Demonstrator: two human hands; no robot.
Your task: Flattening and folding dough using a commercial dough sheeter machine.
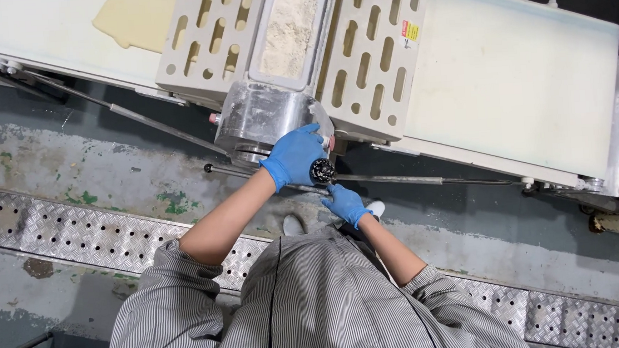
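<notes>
Black ribbed knob point(322, 170) sits on the dough sheeter point(266, 116) front housing. Your left hand point(295, 155) wraps fingers over it; your right hand point(346, 204) fingers curl beneath, holding nothing visible. Judged rigid, grippy; grasp its ribbed rim.

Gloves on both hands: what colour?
Blue, on left hand and right hand; head view.

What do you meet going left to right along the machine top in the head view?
Pale yellow dough sheet → left beige slotted guard → flour-filled trough → right beige slotted guard → bare white conveyor belt.
</notes>
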